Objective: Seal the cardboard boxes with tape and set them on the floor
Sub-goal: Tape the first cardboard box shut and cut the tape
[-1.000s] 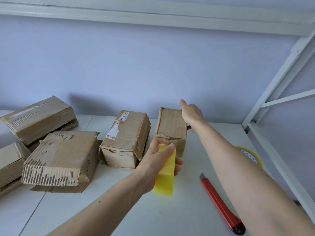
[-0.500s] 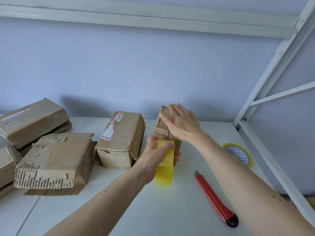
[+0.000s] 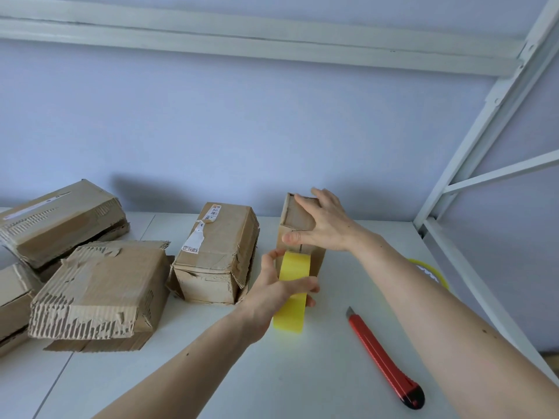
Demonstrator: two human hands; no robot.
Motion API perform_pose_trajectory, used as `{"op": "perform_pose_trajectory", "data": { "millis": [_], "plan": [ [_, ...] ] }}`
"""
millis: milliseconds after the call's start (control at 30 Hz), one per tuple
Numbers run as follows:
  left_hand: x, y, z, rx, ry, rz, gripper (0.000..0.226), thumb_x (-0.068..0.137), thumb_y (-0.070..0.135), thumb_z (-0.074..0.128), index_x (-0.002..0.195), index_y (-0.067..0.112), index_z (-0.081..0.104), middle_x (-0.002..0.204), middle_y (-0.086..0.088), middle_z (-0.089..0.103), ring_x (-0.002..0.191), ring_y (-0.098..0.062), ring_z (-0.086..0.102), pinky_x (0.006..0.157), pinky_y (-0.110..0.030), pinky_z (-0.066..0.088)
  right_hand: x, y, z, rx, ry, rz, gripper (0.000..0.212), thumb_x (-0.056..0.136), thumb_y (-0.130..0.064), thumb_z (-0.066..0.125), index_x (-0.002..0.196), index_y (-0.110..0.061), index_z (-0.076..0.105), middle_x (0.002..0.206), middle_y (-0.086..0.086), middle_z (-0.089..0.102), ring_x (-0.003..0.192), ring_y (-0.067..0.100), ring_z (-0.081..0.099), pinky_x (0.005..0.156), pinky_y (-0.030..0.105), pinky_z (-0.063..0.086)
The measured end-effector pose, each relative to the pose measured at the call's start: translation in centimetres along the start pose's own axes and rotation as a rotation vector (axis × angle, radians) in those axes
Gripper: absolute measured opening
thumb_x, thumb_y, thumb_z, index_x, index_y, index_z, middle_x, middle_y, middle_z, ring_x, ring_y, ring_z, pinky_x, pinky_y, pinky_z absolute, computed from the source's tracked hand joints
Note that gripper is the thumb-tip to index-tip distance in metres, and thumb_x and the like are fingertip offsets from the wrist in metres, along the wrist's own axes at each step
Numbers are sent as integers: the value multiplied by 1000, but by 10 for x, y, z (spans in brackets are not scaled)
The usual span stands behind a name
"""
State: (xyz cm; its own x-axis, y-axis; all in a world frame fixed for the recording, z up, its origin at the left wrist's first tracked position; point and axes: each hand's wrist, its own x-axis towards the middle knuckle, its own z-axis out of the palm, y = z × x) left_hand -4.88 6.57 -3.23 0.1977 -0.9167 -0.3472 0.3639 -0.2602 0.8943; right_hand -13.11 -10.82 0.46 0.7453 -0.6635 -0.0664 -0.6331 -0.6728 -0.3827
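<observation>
My right hand [image 3: 325,226] presses flat on the small cardboard box [image 3: 298,219] (light, easily dented); my left hand [image 3: 279,290] grips the yellow tape strip [image 3: 292,303].

The right forearm [image 3: 447,313] hides most of the tape roll [image 3: 435,275].
</observation>
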Motion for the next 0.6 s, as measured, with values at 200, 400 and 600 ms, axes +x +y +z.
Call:
{"op": "perform_pose_trajectory", "data": {
  "millis": [200, 400, 600],
  "plan": [
    [-7, 3, -6, -47, -33, 72, 63, 94, 8, 68, 140, 28, 30, 89, -18, 71, 72, -33, 64, 74, -43, 52, -3, -4, -4, -41, 165, -45, 101, 72, -76, 66, 151, -20, 38, 136, 5, 50, 133, 28, 33, 107, 41, 36],
    [-26, 10, -3, -33, -41, 4, 45, 98, 12, 62, 133, 25, 38, 79, -14, 64, 60, -25, 60, 57, -34, 56, -2, -9, -59, 43, 280, -2, 77, 60, -90, 59, 102, -26, 64, 90, -7, 62, 94, 21, 54, 75, 37, 47],
    [-33, 8, -9, -92, -140, -215, 62, 84, 20, 80, 133, 13, 44, 85, -20, 62, 66, -29, 61, 63, -43, 58, -5, -15, -91, 146, 157, 7, 73, 62, -86, 64, 77, -15, 65, 76, -3, 58, 79, 17, 55, 65, 35, 36]
  ]
}}
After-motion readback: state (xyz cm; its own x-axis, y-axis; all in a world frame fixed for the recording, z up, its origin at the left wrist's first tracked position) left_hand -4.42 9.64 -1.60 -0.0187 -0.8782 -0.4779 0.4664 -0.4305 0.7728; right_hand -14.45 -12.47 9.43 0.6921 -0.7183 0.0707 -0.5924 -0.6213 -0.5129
